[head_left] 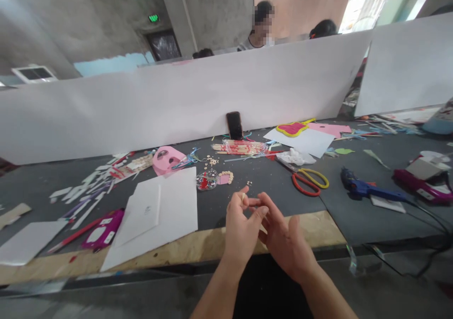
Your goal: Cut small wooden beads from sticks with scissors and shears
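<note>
My left hand [242, 224] is raised over the near table edge, its fingers curled, with a small pale piece [243, 196] showing at the fingertips. Close against it, my right hand [285, 241] has its thumb apart from the fingers, and its fingertips meet the left hand. Nothing shows held in the right hand. Just beyond lies a pink piece [223, 180] edged with small pale bits, next to a clear decorated packet [207, 180] with red in it. Loose pale bits [212, 161] are scattered behind these.
Scissors [307, 182] and a blue glue gun [371, 189] with a cable lie right. Bundled sticks [240, 147], a phone [234, 125] and a pink mask-like cutout [168, 160] are further back. White sheets [177, 215] and a purple box [104, 229] lie left. A white partition [177, 102] stands behind.
</note>
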The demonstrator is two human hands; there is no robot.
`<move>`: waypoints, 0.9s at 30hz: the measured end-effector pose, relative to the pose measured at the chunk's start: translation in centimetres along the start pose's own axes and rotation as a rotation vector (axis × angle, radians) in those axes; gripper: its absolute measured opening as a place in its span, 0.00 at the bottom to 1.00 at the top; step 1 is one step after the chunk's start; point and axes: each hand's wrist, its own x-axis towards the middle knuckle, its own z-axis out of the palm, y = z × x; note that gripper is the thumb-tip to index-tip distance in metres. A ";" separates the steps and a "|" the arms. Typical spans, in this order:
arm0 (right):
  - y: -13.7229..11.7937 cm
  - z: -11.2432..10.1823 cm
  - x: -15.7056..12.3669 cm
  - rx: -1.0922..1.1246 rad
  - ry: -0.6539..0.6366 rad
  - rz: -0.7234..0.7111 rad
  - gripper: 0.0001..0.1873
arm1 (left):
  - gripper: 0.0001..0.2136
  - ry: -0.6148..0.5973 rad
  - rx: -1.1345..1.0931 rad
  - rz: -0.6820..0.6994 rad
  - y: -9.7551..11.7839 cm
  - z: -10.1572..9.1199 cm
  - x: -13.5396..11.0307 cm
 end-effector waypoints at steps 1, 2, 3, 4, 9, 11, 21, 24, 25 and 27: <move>0.4 -0.2 -0.1 -0.082 -0.005 -0.013 0.35 | 0.13 0.008 -0.022 -0.024 0.0 -0.1 0.0; 0.8 -0.4 -0.1 -0.164 -0.009 -0.028 0.33 | 0.13 0.010 -0.046 -0.044 0.0 -0.2 0.1; 1.1 -0.6 -0.2 -0.237 -0.015 -0.044 0.32 | 0.13 0.007 -0.069 -0.059 0.0 -0.3 0.1; 1.3 -0.8 -0.3 -0.298 -0.025 -0.056 0.32 | 0.13 -0.001 -0.087 -0.069 -0.1 -0.4 0.1; 0.9 -1.1 -0.6 -0.498 -0.059 -0.095 0.37 | 0.14 0.008 -0.097 -0.017 -0.3 -0.8 -0.5; 0.2 -0.9 -0.7 -0.610 -0.064 -0.131 0.35 | 0.13 0.022 -0.089 0.014 -0.3 -0.8 -0.8; -0.8 -0.6 -0.3 -1.469 -0.073 -0.317 0.45 | 0.16 -0.020 -0.041 -0.088 0.1 -1.4 -0.7; -0.5 -0.5 -0.1 -1.649 -0.078 -0.371 0.48 | 0.15 0.002 -0.038 -0.096 -0.3 -1.5 -0.6; -0.5 -0.5 -0.1 -1.687 -0.079 -0.381 0.48 | 0.14 0.005 -0.039 -0.092 -0.5 -1.5 -0.6; -0.6 -0.6 0.0 -1.750 -0.083 -0.385 0.48 | 0.14 0.010 -0.021 -0.072 -1.0 -1.7 -0.7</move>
